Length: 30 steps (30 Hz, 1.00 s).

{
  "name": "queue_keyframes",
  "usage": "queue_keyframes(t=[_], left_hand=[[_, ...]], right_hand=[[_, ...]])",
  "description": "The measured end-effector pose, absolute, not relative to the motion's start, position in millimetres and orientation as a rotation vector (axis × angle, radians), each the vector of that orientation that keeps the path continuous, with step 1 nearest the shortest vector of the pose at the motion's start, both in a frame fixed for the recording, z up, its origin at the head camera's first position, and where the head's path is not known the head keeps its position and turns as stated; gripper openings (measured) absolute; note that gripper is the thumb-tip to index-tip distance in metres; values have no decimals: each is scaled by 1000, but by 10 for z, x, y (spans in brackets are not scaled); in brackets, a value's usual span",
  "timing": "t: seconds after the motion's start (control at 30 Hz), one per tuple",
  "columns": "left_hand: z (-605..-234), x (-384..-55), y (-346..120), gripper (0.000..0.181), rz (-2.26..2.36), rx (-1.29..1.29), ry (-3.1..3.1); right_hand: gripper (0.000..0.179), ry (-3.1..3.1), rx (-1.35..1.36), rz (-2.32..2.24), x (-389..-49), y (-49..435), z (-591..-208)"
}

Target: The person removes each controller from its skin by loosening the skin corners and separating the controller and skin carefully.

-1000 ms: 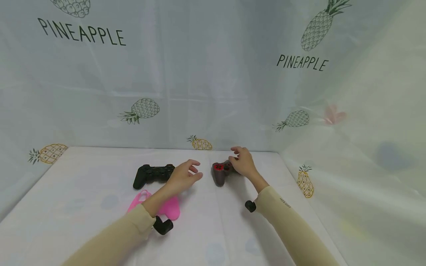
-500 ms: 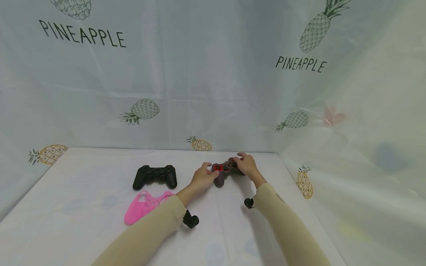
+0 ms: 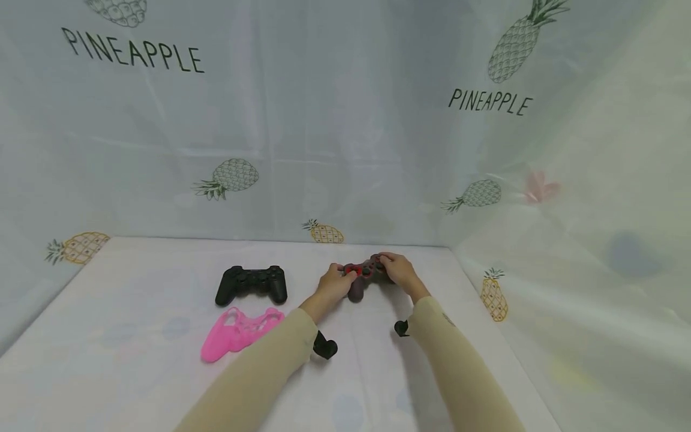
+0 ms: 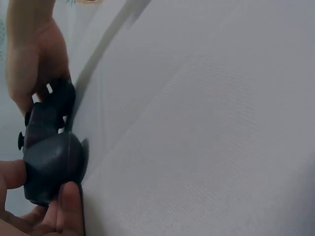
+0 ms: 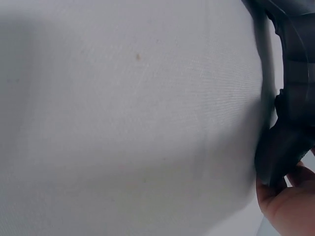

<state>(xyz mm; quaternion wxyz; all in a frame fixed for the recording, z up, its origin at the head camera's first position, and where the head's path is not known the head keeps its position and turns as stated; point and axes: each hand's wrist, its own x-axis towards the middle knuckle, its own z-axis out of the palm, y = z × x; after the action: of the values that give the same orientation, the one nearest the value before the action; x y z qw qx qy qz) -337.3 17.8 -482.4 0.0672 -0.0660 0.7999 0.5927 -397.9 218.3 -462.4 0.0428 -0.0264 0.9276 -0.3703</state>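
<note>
A dark game controller (image 3: 356, 289) with red accents sits toward the back right of the white table, a hand at each end. My left hand (image 3: 330, 287) grips its left side, thumb on top and fingers beneath, as the left wrist view shows on the controller (image 4: 54, 160). At the other end my right hand (image 3: 400, 271) pinches the right side. In the right wrist view the fingers of the right hand (image 5: 290, 201) curl against the controller's dark grip (image 5: 280, 152). Most of the right fingers are hidden behind it.
A black game controller (image 3: 251, 284) lies at the back left. In front of it is a pink silicone controller cover (image 3: 229, 337), near my left sleeve (image 3: 270, 360). A pineapple-print curtain (image 3: 345, 120) hangs behind the white table (image 3: 135, 336).
My left hand has moved right, away from the black controller and pink cover, to the dark red-accented controller and taken hold of it. My right hand has closed in on its right side.
</note>
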Motion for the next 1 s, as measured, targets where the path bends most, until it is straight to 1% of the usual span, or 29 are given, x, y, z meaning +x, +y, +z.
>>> queue_keyframes(t=[0.3,0.53,1.0], left_hand=[[-4782,-3446,174,53,1795,-301,2313],[-4804,-3433,191,51,1828,-279,2285],[-4757,-3399,234,49,1837,-331,2312]], right_hand=[[49,2760,-62,-1257,-3957,2181,-4666],[47,2733,-95,-1308,-3932,2171,-4673],[47,2690,-126,-1396,-3889,2204,-4707]])
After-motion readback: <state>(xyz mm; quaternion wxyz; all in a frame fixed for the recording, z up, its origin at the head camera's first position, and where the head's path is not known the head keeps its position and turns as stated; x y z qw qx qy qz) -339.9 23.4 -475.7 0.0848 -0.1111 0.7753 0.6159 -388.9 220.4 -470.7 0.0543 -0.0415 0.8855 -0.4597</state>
